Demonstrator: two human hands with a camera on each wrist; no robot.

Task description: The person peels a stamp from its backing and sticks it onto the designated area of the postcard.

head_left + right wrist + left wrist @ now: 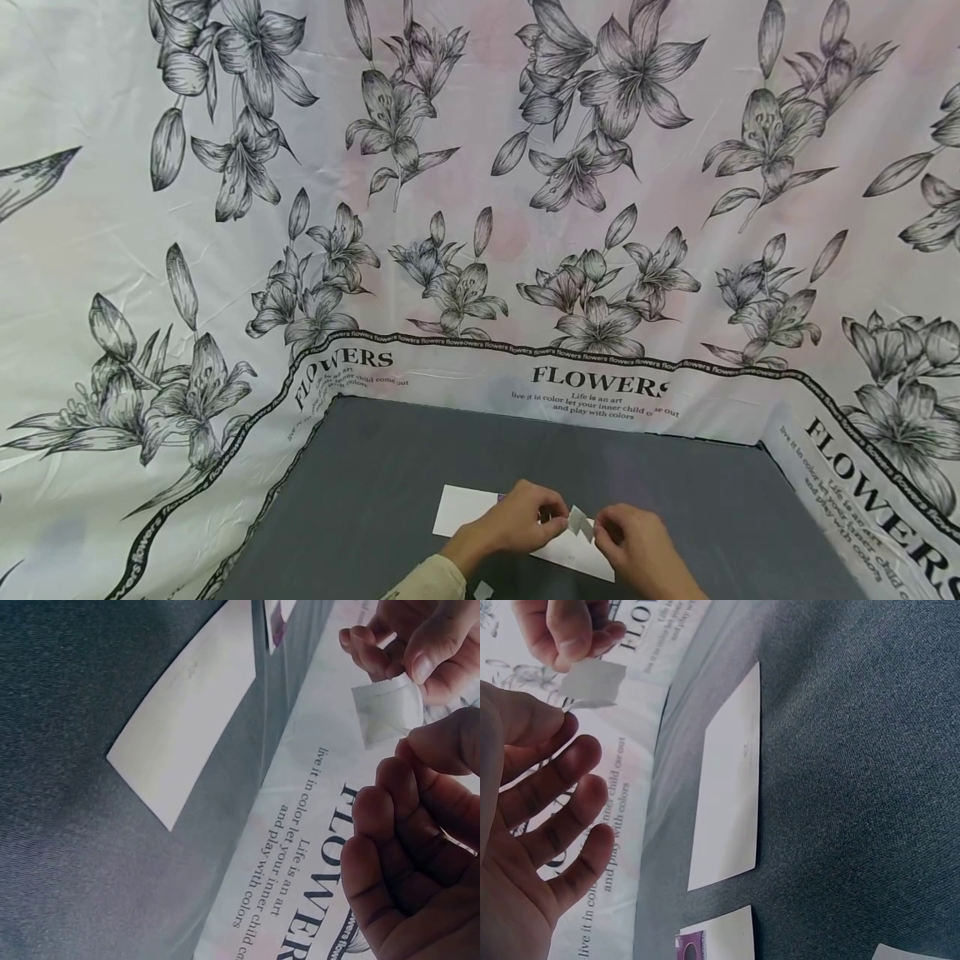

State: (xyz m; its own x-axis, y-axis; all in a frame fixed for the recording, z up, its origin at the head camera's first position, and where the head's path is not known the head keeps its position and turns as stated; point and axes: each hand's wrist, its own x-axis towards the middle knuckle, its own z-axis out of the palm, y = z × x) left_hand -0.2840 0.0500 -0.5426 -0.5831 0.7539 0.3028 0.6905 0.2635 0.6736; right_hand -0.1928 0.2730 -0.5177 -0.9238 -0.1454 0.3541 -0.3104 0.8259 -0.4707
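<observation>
The left hand [525, 515] and right hand [641, 546] each pinch an edge of a small packet [580, 522], which looks light, soft and easily torn, likely best taken by its flat rims, raised above a white card [577, 557] on the gray table [337, 500].

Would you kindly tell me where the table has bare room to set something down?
Bare grey table lies left of the white cards, between them and the flowered cloth behind, and right of the right hand. Front centre is crowded: that hand and the left hand pinch a small packet near the cards, and a white scrap lies nearby.
</observation>
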